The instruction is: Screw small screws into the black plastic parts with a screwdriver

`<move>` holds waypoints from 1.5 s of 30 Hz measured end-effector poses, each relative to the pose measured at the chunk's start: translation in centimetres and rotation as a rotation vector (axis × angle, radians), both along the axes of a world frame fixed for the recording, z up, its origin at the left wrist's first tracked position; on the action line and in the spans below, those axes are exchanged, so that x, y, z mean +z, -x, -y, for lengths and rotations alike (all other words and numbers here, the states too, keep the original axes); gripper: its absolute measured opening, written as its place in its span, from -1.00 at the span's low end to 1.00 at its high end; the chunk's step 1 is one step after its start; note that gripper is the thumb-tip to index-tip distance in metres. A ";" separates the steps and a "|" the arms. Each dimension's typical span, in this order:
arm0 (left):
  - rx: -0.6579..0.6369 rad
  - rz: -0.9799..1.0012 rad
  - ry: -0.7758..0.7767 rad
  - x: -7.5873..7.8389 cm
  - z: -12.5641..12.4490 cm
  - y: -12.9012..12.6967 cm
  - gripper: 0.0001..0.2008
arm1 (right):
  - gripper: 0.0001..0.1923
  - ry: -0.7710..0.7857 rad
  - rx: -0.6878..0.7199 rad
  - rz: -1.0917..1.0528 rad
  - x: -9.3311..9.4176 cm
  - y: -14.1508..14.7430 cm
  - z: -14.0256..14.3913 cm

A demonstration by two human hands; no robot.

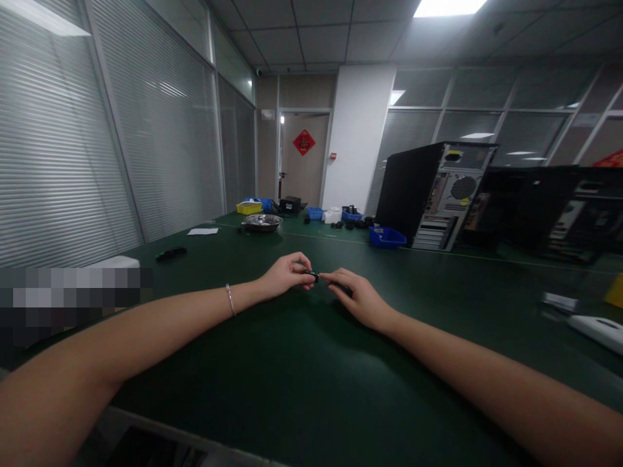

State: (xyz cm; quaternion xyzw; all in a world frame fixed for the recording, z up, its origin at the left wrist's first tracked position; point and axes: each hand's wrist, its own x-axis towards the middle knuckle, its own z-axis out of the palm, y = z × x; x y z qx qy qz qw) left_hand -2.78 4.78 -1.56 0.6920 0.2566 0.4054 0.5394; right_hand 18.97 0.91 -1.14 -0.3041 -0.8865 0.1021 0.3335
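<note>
Above the green tabletop [311, 363], my left hand [285, 275] pinches a small dark piece [314, 275] with a hint of green between thumb and fingers. The piece is too small in the picture to name. My right hand [357, 298] is close on its right, index finger pointing at the piece's end; whether the fingertip touches it I cannot tell. A slim dark thing [347, 290] shows between the right thumb and fingers, mostly covered by the hand. A thin bracelet [230, 299] circles the left wrist.
Ahead stand a metal bowl [263, 223], a yellow tray [249, 208] and a blue bin [387, 237]. A black computer tower [409, 188] rises at the right. A dark object [171, 253] lies at the left, and a white device [598, 331] lies far right.
</note>
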 end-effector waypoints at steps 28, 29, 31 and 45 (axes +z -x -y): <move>0.016 0.128 0.121 -0.7 -0.5 -0.3 -0.68 | -0.56 0.001 -0.019 0.079 -0.2 0.3 -0.1; 0.017 0.129 0.126 -0.6 -0.5 -0.3 -0.68 | -0.56 0.001 -0.019 0.077 -0.2 0.3 0.0; 0.020 0.129 0.128 -0.6 -0.4 -0.4 -0.67 | -0.56 0.000 -0.018 0.076 -0.2 0.3 0.0; -0.264 -0.284 -0.063 0.9 0.5 0.4 -0.74 | -0.67 0.022 -0.102 -0.098 -0.3 -0.5 -0.4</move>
